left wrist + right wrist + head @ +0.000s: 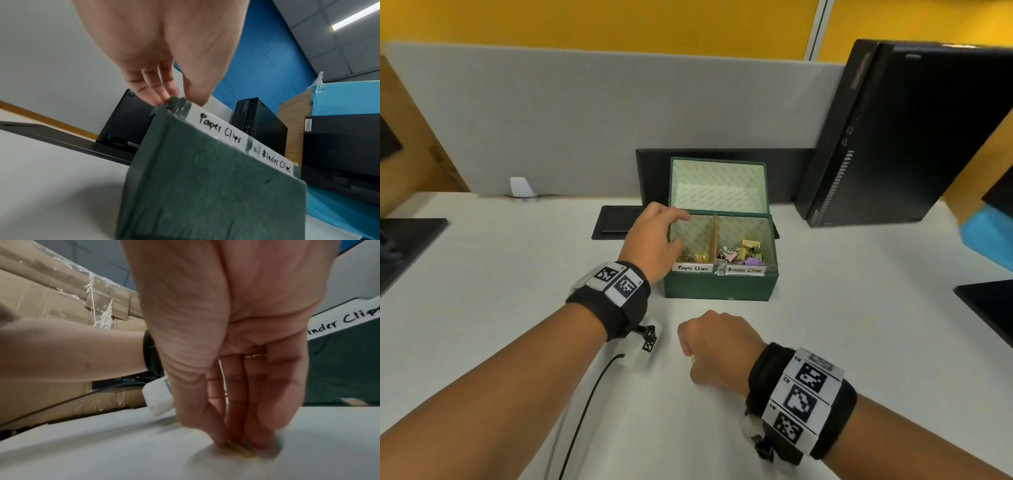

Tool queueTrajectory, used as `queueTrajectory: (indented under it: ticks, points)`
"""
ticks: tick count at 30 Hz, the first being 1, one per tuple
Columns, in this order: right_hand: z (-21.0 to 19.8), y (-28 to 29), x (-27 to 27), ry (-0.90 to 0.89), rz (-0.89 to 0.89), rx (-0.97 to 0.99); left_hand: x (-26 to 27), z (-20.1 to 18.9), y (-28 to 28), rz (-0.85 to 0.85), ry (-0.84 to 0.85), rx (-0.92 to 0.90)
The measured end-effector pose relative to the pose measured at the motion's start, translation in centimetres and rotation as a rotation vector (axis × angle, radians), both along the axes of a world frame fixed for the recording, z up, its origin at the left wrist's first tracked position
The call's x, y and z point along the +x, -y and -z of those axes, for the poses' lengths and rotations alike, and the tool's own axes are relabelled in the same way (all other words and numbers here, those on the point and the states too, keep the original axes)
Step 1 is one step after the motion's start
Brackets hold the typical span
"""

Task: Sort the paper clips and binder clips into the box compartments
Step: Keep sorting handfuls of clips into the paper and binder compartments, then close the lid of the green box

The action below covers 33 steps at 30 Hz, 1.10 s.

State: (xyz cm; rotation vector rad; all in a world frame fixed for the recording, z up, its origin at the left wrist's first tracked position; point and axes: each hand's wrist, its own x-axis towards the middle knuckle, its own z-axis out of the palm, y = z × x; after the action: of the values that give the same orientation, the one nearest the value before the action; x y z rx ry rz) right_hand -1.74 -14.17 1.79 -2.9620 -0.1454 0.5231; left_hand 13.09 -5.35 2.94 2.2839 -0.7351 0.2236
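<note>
Two hands are busy on the white desk (500, 274). Nearest, the right hand (717, 346) pinches a gold paper clip (241, 450) lying on the desk. Farther back, the left hand (654, 236) grips the green box (719, 286) at its left wall, by the "Paper Clips" side; binder clips (743, 251) fill the right side.

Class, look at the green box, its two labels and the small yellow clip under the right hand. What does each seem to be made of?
Green box: probably cardboard wrapped in matt green paper or cloth; wrinkled covering, frayed corner.
Labels: white paper with handwritten marker, seemingly under glossy tape.
Yellow clip: blurred; thin and gold-coloured, possibly metal wire. Right hand fingers pinch it on the table.
</note>
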Motion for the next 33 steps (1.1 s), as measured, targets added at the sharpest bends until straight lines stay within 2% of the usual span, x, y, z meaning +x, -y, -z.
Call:
queueTrajectory:
  ticks: [5, 14, 18, 21, 25, 28, 30, 33]
  points:
    - [-0.3, 0.2, 0.0, -0.06, 0.051, 0.064, 0.2, -0.1, -0.3, 0.015, 0.021, -0.006]
    - [0.2, 0.7, -0.5, -0.101, 0.034, 0.176, 2.2, -0.6, -2.0, -0.006, -0.338, -0.402]
    - [0.5, 1.0, -0.3, -0.099, 0.047, 0.229, 2.3, -0.8, -1.9, 0.004, -0.362, -0.44]
    - [-0.8, 2.0, 0.6, 0.025, 0.094, 0.349, 2.2, -0.8, -1.7, 0.008, -0.361, -0.415]
    - [-4.2, 3.2, 3.2, 0.448, 0.27, 0.6, 2.2, -0.2, -1.6, 0.029, -0.429, -0.305]
    - [-6.5, 3.5, 5.6, 0.676, 0.315, 0.667, 2.0, 0.1, -1.6, 0.032, -0.473, -0.32]
    - [-7.0, 3.7, 7.0, 0.693, 0.317, 0.602, 2.1, 0.2, -1.7, 0.03, -0.474, -0.336]
    - [-6.6, 4.2, 8.4, 0.456, 0.233, 0.381, 2.0, 0.7, -1.9, 0.026, -0.476, -0.362]
